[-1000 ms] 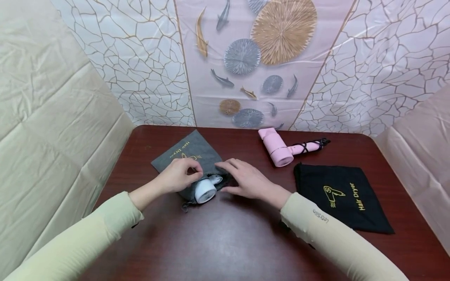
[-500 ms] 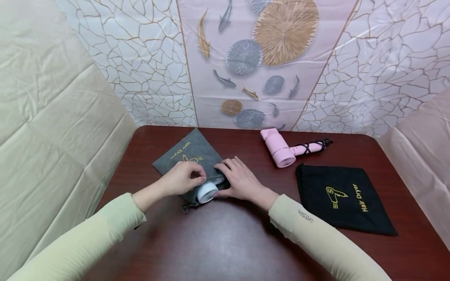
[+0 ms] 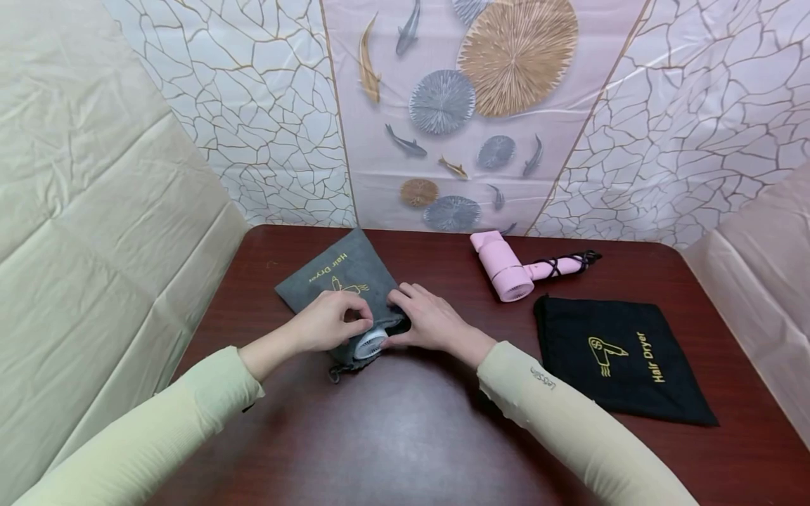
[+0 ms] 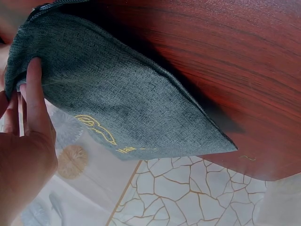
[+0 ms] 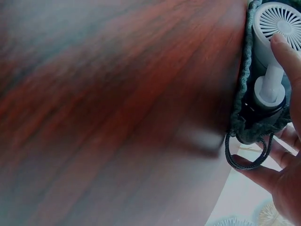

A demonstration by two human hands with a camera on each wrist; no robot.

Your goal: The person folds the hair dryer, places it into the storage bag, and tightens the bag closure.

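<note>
A white hair dryer (image 3: pixel 370 344) lies mostly inside a grey drawstring bag (image 3: pixel 363 263), its round rear grille showing at the mouth. My left hand (image 3: pixel 330 320) pinches the upper edge of that mouth, above the dryer. In the left wrist view, the bag's fabric (image 4: pixel 117 75) drapes away from those fingers. On the other side, my right hand (image 3: pixel 432 320) has its thumb on the dryer's rear end while its fingers curl round the bag's side. The right wrist view shows the dryer's short handle (image 5: pixel 272 82) and a black drawstring loop (image 5: pixel 249 155) by the fingers.
A pink hair dryer (image 3: pixel 503 270) with a black cord wound on its handle lies at the back right of the dark red table (image 3: pixel 405 436). In front of it a black bag (image 3: pixel 620 358) marked "Hair Dryer" lies flat. Patterned cloth (image 3: pixel 443 176) hangs behind the table.
My right hand has moved left onto the white hair dryer, which has slid deeper into the grey bag. The left hand keeps its pinch on the bag's mouth.
</note>
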